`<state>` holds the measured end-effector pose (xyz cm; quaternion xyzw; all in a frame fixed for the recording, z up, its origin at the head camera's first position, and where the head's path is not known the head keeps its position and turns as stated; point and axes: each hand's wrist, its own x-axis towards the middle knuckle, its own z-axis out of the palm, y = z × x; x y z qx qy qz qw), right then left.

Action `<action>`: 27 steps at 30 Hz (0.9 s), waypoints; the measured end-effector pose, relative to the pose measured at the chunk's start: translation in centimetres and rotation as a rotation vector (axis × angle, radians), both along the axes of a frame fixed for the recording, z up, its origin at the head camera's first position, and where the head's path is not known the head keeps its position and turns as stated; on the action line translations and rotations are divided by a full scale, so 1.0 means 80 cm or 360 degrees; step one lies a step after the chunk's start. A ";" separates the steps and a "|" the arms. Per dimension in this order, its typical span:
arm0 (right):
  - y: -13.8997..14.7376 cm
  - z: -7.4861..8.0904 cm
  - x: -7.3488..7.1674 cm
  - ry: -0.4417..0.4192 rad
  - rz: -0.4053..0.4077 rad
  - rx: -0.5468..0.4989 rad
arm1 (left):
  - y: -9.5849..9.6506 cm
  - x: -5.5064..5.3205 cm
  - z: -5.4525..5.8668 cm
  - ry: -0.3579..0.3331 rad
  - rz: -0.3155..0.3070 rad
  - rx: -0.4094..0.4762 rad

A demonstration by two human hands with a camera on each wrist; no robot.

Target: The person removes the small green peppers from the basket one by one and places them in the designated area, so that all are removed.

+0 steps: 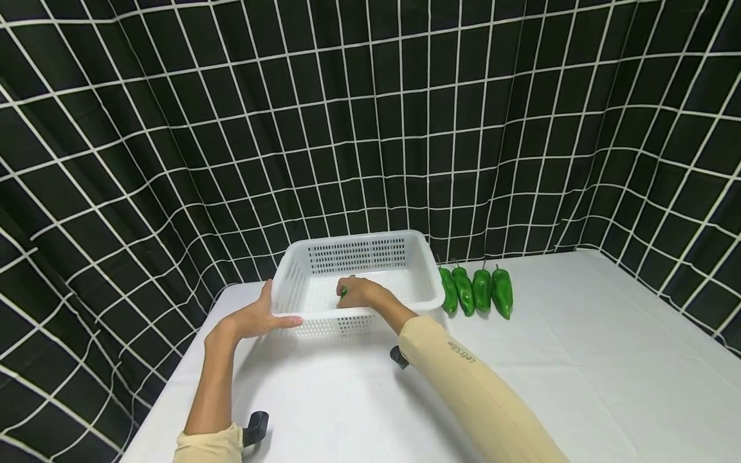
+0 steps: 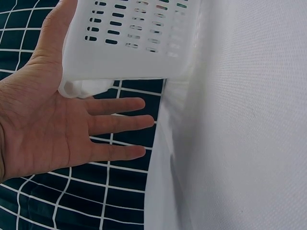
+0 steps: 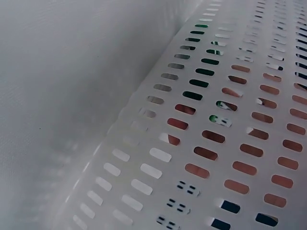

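A white slotted plastic basket (image 1: 324, 326) stands on the table. My left hand (image 1: 255, 315) is at its front left corner, thumb lying along the front rim. In the left wrist view that hand (image 2: 53, 129) has straight, spread fingers beside the basket wall (image 2: 120, 64). My right hand (image 1: 360, 293) reaches over the front rim into the basket and grips a green pepper (image 1: 344, 293), mostly hidden by the fingers. Through the slots of the basket wall (image 3: 183, 154), the right wrist view shows bits of hand and green.
Several green peppers (image 1: 502, 292) lie in a row just right of the basket, stems toward the back. A white cloth (image 1: 579, 334) covers the table. Dark curtains (image 1: 347, 128) with a white grid stand behind and at both sides.
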<state>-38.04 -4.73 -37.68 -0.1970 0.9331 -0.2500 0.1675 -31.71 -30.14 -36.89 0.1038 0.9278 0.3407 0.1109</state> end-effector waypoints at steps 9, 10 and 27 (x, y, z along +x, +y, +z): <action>0.001 -0.003 -0.004 0.0061 -0.0088 -0.0132 | 0.000 0.000 0.002 -0.0050 0.0041 -0.0031; 0.001 -0.003 -0.004 0.0059 -0.0101 -0.0181 | 0.000 0.000 0.002 -0.0060 0.0051 -0.0036; 0.002 0.002 -0.006 0.0354 -0.0316 -0.0544 | 0.000 -0.001 0.001 -0.0009 0.0008 0.0020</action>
